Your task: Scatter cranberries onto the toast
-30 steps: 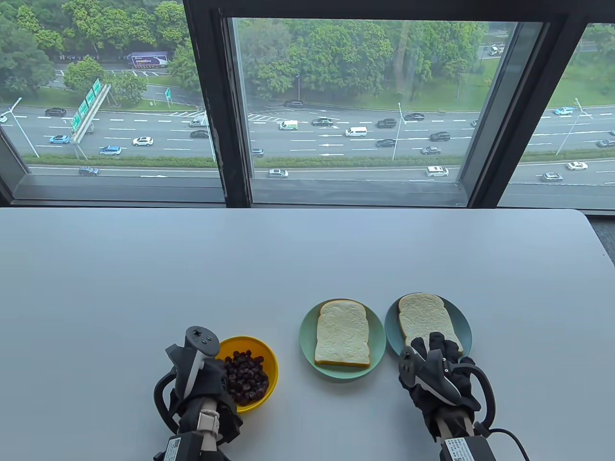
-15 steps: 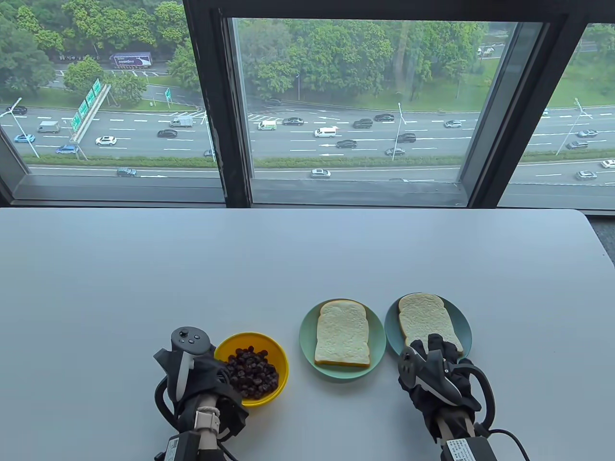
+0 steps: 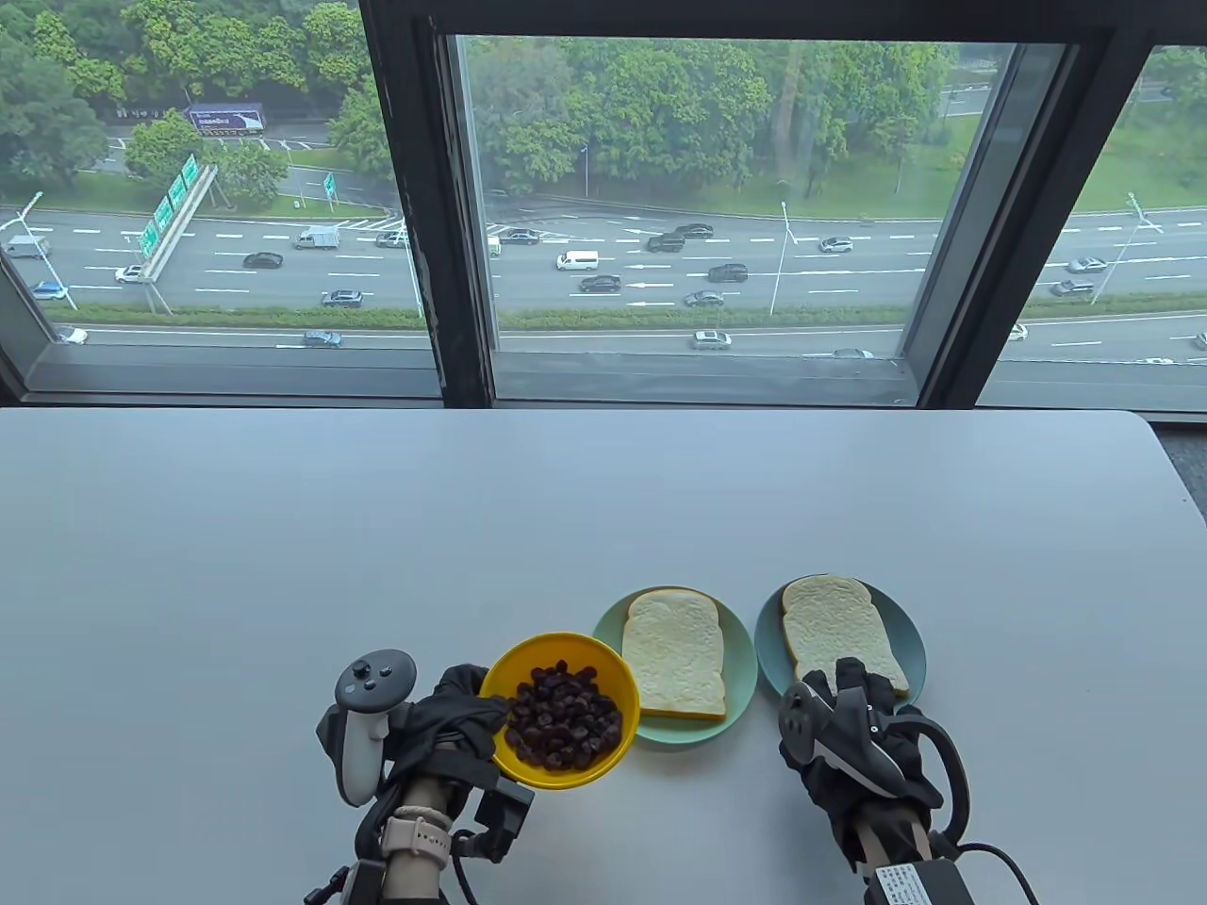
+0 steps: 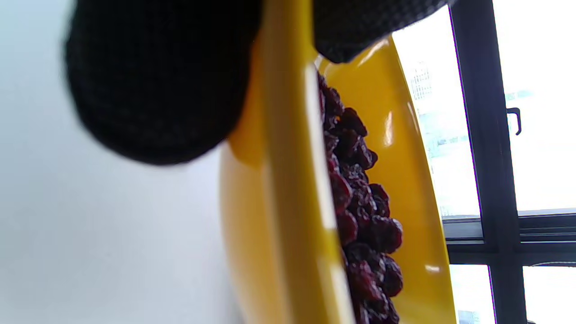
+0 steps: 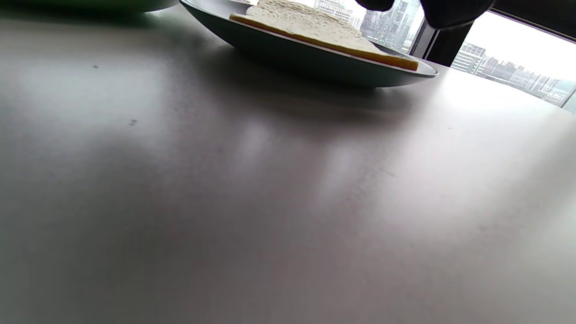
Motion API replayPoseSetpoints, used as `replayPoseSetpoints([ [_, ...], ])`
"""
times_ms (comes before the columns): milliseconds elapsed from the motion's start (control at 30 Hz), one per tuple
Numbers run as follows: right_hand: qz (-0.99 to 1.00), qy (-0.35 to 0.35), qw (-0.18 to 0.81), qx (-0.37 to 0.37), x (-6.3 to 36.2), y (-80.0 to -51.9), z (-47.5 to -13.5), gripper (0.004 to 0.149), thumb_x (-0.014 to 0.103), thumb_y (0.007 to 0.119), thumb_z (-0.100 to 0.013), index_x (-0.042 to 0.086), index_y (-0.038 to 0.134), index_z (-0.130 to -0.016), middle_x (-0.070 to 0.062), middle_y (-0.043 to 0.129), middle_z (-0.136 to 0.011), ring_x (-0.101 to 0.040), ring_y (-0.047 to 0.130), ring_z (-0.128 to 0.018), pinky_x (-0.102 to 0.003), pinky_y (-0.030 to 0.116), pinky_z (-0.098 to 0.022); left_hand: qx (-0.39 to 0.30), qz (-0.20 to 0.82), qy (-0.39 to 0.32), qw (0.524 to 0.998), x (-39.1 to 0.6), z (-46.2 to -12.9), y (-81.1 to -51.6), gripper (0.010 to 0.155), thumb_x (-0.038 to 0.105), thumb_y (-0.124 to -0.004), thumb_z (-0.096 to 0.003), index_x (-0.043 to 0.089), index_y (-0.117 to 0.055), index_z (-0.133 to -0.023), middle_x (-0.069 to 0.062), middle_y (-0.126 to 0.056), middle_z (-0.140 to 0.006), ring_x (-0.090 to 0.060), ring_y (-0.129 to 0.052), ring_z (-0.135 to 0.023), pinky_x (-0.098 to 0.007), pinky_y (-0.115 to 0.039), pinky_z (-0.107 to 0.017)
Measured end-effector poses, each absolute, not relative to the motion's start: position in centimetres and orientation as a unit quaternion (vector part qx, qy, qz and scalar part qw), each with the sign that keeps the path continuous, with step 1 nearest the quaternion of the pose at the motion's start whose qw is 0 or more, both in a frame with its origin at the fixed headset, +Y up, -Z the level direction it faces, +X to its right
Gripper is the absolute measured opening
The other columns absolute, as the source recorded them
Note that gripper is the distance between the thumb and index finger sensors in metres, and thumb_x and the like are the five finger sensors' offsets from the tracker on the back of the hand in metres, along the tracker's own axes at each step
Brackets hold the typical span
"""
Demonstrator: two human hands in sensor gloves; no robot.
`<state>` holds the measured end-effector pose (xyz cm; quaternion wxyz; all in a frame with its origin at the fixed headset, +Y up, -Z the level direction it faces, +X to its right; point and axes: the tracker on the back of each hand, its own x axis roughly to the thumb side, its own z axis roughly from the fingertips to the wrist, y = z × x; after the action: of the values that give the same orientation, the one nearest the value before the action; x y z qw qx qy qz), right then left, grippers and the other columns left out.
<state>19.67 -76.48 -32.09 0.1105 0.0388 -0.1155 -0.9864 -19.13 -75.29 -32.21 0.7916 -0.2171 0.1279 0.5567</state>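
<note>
My left hand [image 3: 453, 721] grips the rim of a yellow bowl [image 3: 528, 665] of dark red cranberries [image 3: 564, 724] and holds it above the table, its right edge over the left plate. In the left wrist view the bowl [image 4: 279, 216] and cranberries [image 4: 360, 207] fill the frame, my gloved fingers [image 4: 153, 76] on the rim. A slice of toast [image 3: 674, 652] lies on a light green plate [image 3: 745, 669]. A second slice [image 3: 839, 627] lies on a blue plate [image 3: 910, 641]. My right hand [image 3: 853, 702] rests at the near edge of the blue plate; its grip is hidden.
The grey table [image 3: 566, 509] runs back to a window with a dark frame [image 3: 443, 283]. In the right wrist view the blue plate [image 5: 315, 63] with toast [image 5: 310, 27] sits just ahead on the table surface.
My left hand has lifted the yellow bowl off the table and carried it right, toward the green plate. The right hand has stayed at the blue plate.
</note>
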Motion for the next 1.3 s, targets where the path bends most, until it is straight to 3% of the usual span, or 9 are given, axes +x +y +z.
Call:
replayPoseSetpoints([
  [300, -0.988, -0.124, 0.091, 0.034, 19.6, -76.3, -32.1, 0.076, 0.064, 0.046, -0.039, 0.031, 0.020, -0.102, -0.014, 0.020, -0.106, -0.038, 0.042, -0.101, -0.057, 0.059, -0.068, -0.258, 0.512, 0.059, 0.817, -15.4, -32.0, -74.6, 0.054, 0.026, -0.077, -0.0425, 0.019, -0.059, -0.092, -0.016, -0.076, -0.071, -0.034, -0.088, -0.042, -0.033, -0.100, -0.015],
  [500, -0.993, -0.116, 0.027, 0.000, 18.2, -74.4, -31.8, 0.076, 0.064, 0.049, -0.039, 0.031, 0.022, -0.102, -0.013, 0.024, -0.107, -0.034, 0.049, -0.101, -0.050, 0.062, -0.070, -0.282, 0.504, 0.034, 0.816, -14.1, -31.8, -74.6, 0.054, 0.026, -0.077, -0.0429, 0.019, -0.057, -0.093, -0.016, -0.076, -0.071, -0.035, -0.088, -0.043, -0.033, -0.099, -0.015],
  [667, -0.992, -0.061, -0.077, -0.084, 15.2, -71.1, -30.8, 0.076, 0.062, 0.057, -0.040, 0.029, 0.029, -0.102, -0.011, 0.032, -0.106, -0.029, 0.058, -0.099, -0.041, 0.070, -0.067, -0.305, 0.483, 0.029, 0.820, -13.0, -31.5, -74.9, 0.055, 0.025, -0.075, -0.0436, 0.019, -0.055, -0.094, -0.016, -0.074, -0.072, -0.035, -0.088, -0.043, -0.033, -0.100, -0.015],
  [833, -0.962, -0.048, -0.175, -0.204, 9.9, -68.6, -29.2, 0.074, 0.051, 0.070, -0.039, 0.029, 0.036, -0.101, -0.010, 0.037, -0.105, -0.026, 0.065, -0.096, -0.033, 0.074, -0.066, -0.307, 0.484, 0.022, 0.819, -12.4, -31.3, -74.9, 0.055, 0.025, -0.075, -0.0435, 0.019, -0.053, -0.094, -0.017, -0.073, -0.073, -0.036, -0.087, -0.043, -0.033, -0.100, -0.015],
  [933, -0.959, -0.068, -0.116, -0.250, 6.7, -68.5, -28.8, 0.076, 0.047, 0.075, -0.038, 0.028, 0.037, -0.101, -0.011, 0.037, -0.106, -0.028, 0.064, -0.096, -0.034, 0.076, -0.065, -0.286, 0.502, 0.023, 0.816, -12.5, -31.0, -74.6, 0.056, 0.025, -0.075, -0.0435, 0.019, -0.052, -0.094, -0.017, -0.072, -0.073, -0.036, -0.086, -0.043, -0.033, -0.100, -0.015],
  [1067, -0.956, -0.098, 0.047, -0.272, 3.6, -69.4, -29.2, 0.084, 0.050, 0.077, -0.034, 0.026, 0.034, -0.102, -0.014, 0.026, -0.106, -0.036, 0.050, -0.100, -0.043, 0.070, -0.067, -0.254, 0.570, 0.050, 0.780, -13.0, -30.5, -74.5, 0.056, 0.024, -0.075, -0.0427, 0.019, -0.051, -0.093, -0.017, -0.071, -0.072, -0.036, -0.086, -0.043, -0.033, -0.100, -0.014],
  [1133, -0.952, -0.106, 0.074, -0.278, 2.6, -69.5, -29.5, 0.082, 0.048, 0.075, -0.035, 0.028, 0.032, -0.102, -0.014, 0.023, -0.106, -0.040, 0.045, -0.100, -0.047, 0.067, -0.067, -0.239, 0.613, 0.070, 0.750, -13.2, -30.3, -74.5, 0.056, 0.021, -0.077, -0.0415, 0.019, -0.052, -0.092, -0.019, -0.070, -0.072, -0.039, -0.084, -0.042, -0.038, -0.099, -0.013],
  [1300, -0.949, -0.116, 0.111, -0.272, 1.4, -69.7, -30.7, 0.083, 0.047, 0.076, -0.032, 0.030, 0.031, -0.099, -0.007, 0.029, -0.104, -0.033, 0.050, -0.098, -0.044, 0.073, -0.063, -0.229, 0.645, 0.081, 0.724, -13.5, -30.2, -74.9, 0.056, 0.020, -0.078, -0.0408, 0.020, -0.051, -0.090, -0.020, -0.068, -0.070, -0.040, -0.082, -0.039, -0.037, -0.100, -0.009],
])
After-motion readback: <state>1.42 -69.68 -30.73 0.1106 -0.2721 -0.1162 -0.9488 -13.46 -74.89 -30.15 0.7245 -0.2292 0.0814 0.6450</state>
